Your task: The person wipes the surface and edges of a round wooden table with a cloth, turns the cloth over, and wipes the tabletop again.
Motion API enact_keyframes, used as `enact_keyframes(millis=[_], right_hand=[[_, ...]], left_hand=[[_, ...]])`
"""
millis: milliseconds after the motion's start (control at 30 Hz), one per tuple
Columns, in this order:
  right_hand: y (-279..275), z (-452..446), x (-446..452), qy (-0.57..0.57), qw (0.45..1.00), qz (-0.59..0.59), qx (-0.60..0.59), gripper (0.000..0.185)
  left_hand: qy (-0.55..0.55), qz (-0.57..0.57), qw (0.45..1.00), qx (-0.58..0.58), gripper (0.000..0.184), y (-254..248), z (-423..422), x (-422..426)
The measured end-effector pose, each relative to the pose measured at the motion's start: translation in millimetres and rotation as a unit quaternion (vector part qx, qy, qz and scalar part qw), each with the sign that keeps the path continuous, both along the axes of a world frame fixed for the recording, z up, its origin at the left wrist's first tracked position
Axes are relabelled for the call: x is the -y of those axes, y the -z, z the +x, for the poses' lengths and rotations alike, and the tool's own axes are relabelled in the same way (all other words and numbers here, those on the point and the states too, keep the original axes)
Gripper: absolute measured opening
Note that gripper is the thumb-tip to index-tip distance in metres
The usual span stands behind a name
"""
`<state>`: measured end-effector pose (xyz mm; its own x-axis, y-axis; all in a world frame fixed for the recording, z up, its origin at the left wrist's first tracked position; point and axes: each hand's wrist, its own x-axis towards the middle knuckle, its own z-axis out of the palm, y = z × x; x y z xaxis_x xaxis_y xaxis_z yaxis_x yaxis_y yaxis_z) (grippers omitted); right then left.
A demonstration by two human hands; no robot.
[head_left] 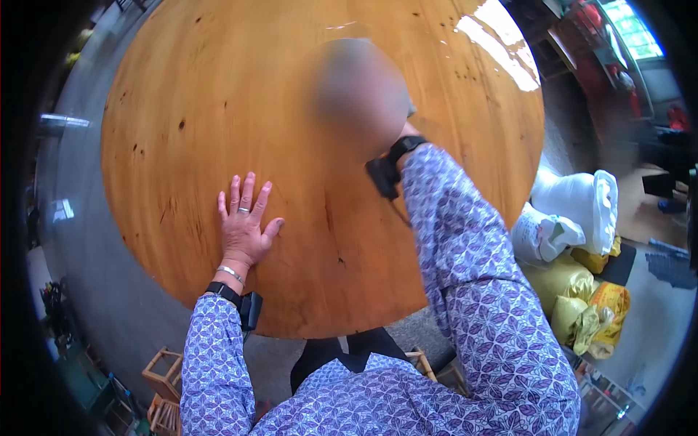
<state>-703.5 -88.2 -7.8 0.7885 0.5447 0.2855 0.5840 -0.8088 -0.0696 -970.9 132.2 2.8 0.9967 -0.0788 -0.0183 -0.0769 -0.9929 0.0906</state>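
Observation:
A round varnished wooden table (182, 211) spreads out before me. My left hand (246, 231) lies flat on its near left part, fingers apart, holding nothing. It wears a ring and a bracelet, with a black strapped device (249, 311) at the wrist. My right hand (374, 98) reaches toward the far middle of the tabletop. A blurred patch covers it, so its fingers cannot be made out. Something grey (412, 109) pokes out beside it, its kind unclear. Another black device (383, 178) is strapped to the right wrist.
White sacks (574, 207) and yellow bags (563, 280) stand on the floor right of the table. Wooden stools (164, 374) are at the lower left. Bright light reflects off the table's far right (502, 43). Shelves with various items line the right side.

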Motion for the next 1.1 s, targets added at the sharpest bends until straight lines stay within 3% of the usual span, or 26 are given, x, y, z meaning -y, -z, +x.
enact_keyframes(millis=[100,167,233,367,467,567,700,767,800,833,900,967,1100], right_hand=[[5,-69,-3,-0.068,0.991,0.11,-0.039,0.059],[-2,-131,3,-0.087,0.993,0.055,-0.065,0.06],[-9,-192,19,-0.096,0.983,0.11,-0.115,0.065],[-6,-281,78,-0.089,0.987,0.089,-0.105,0.048],[-6,-280,144,-0.002,0.996,0.064,-0.061,0.048],[-2,-215,194,0.147,0.986,0.082,-0.012,0.052],[-4,-154,228,0.285,0.956,0.03,-0.066,0.065],[-9,-188,210,0.273,0.956,-0.021,-0.103,0.071],[-7,-216,195,0.252,0.963,0.064,-0.066,0.07],[-13,-248,187,0.197,0.976,0.036,-0.091,0.068],[6,-318,173,0.134,0.983,0.116,-0.05,0.055],[-8,-381,170,0.082,0.985,0.113,-0.101,0.048],[-2,-395,213,0.146,0.982,0.099,-0.061,0.049]], left_hand=[[0.0,0.009,1.0,0.001,0.072,0,0,1],[0.004,0.008,1.0,0.016,0.073,5,0,-1],[0.009,0.017,1.0,0.025,0.072,7,-2,-1],[0.017,0.042,0.998,0.044,0.07,14,-3,-4],[0.019,0.05,0.997,0.051,0.067,16,-3,-5],[0.022,0.068,0.996,0.052,0.065,17,-4,-5],[-0.008,0.093,0.995,0.041,0.063,26,-5,-6],[-0.04,0.084,0.994,0.061,0.062,43,0,4],[-0.06,0.067,0.993,0.083,0.061,57,1,15],[-0.08,0.05,0.99,0.103,0.061,65,3,26],[-0.033,0.062,0.997,0.045,0.06,39,4,88],[0.002,0.035,0.999,0.029,0.061,28,12,139],[0.009,0.025,0.997,0.067,0.063,31,24,180]])
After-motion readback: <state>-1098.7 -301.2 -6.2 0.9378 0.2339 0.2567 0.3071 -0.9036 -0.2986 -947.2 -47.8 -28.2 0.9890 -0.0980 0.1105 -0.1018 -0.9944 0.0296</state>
